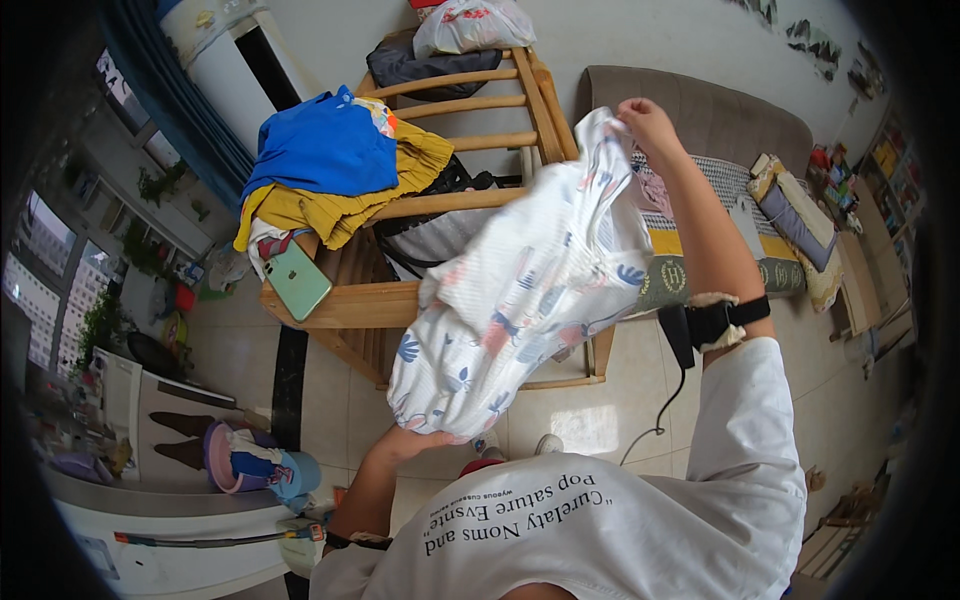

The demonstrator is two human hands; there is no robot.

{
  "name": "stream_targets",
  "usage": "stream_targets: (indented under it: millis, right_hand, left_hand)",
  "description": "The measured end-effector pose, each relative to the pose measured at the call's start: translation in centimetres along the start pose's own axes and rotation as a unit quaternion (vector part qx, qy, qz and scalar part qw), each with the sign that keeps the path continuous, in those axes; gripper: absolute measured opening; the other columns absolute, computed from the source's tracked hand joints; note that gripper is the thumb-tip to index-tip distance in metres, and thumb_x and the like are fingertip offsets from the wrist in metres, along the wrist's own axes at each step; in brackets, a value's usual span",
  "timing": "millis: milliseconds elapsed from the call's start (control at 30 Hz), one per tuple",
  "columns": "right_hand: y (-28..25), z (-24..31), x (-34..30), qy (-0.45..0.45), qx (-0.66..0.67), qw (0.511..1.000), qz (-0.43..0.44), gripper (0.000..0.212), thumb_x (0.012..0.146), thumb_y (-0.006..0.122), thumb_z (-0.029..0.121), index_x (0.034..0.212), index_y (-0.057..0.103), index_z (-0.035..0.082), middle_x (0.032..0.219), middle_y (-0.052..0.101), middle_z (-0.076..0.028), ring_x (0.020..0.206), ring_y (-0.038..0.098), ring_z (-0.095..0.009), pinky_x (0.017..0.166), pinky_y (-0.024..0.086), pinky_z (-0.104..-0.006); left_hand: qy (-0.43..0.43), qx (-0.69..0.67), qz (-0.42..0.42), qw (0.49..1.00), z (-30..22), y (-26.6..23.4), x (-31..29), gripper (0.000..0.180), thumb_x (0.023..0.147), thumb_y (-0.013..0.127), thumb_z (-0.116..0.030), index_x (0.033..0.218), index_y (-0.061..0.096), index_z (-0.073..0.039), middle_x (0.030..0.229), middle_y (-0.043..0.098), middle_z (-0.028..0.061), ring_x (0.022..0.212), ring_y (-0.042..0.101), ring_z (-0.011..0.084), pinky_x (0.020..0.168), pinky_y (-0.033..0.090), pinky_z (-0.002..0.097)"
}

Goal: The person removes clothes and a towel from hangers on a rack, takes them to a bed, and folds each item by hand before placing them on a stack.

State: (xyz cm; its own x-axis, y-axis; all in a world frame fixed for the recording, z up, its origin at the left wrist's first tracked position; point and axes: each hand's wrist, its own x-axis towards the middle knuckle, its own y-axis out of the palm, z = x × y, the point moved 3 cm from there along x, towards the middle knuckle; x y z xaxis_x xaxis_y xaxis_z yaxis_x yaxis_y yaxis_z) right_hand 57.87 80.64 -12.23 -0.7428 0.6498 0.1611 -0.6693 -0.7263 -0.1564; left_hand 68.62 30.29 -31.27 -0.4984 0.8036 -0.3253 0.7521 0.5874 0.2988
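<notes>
A white garment (520, 290) of crinkled cloth, printed with blue and pink leaf shapes, hangs stretched between my two hands in front of my chest. My right hand (648, 128), raised at the far side, pinches its upper corner. Its gathered lower edge is gripped by my left hand (412, 442), low and close to my body; the fingers there are partly hidden by the cloth. The garment's middle is blurred. To its left, a blue garment (325, 140) lies on top of a mustard-yellow pleated one (415, 160), piled on a wooden frame.
A light-green phone (297, 283) rests on the near left corner of the wooden frame (365, 303). A dark bag (425, 68) and a white plastic bag (475, 25) sit at its far end. Beyond, at right, stands a sofa (700, 105). Basins (228, 462) stand at lower left.
</notes>
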Motion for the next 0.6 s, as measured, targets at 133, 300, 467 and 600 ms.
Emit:
stream_targets:
  millis: [133,300,467,600]
  right_hand:
    - [-2.8,-7.6,-0.2,-0.012,-0.135,0.991,-0.001,0.069,0.084,0.055,0.047,0.124,0.043,-0.008,0.122,0.051,-0.022,0.112,0.05,-0.028,0.09,0.042,-0.0334]
    - [-7.5,-19.7,-12.2,0.185,-0.12,0.97,-0.1,0.089,0.08,0.049,0.061,0.132,0.032,-0.008,0.135,0.037,-0.022,0.124,0.04,-0.03,0.102,0.03,-0.0372]
    - [-0.9,-15.6,-22.2,0.234,0.383,0.889,0.085,0.044,0.093,0.044,0.037,0.123,0.049,0.006,0.118,0.056,-0.007,0.109,0.052,-0.019,0.094,0.038,-0.0325]
    - [-1.0,-14.0,-22.1,0.178,0.303,0.935,0.049,0.034,0.089,0.052,0.01,0.123,0.048,0.007,0.108,0.06,-0.002,0.094,0.057,-0.011,0.08,0.045,-0.0249]
  left_hand:
    - [0.036,0.049,-0.001,0.998,0.4,0.5,2.0,0.072,0.073,0.07,-0.002,0.134,0.032,-0.001,0.131,0.043,0.0077,0.119,0.042,0.0219,0.101,0.033,0.0341]
    - [0.133,-0.025,-0.038,0.99,-0.2,1.4,2.7,0.065,0.078,0.064,-0.003,0.134,0.032,-0.001,0.132,0.042,0.008,0.12,0.041,0.0207,0.102,0.032,0.0338]
    - [0.023,-0.026,-0.022,0.999,-1.3,1.3,3.6,0.063,0.077,0.065,-0.006,0.132,0.035,0.0,0.129,0.045,0.0073,0.117,0.044,0.0202,0.097,0.037,0.033]
    - [0.001,0.474,0.106,0.874,-6.8,0.1,3.5,0.054,0.075,0.069,-0.015,0.124,0.048,-0.005,0.118,0.054,0.0111,0.109,0.051,0.0186,0.091,0.041,0.0319]
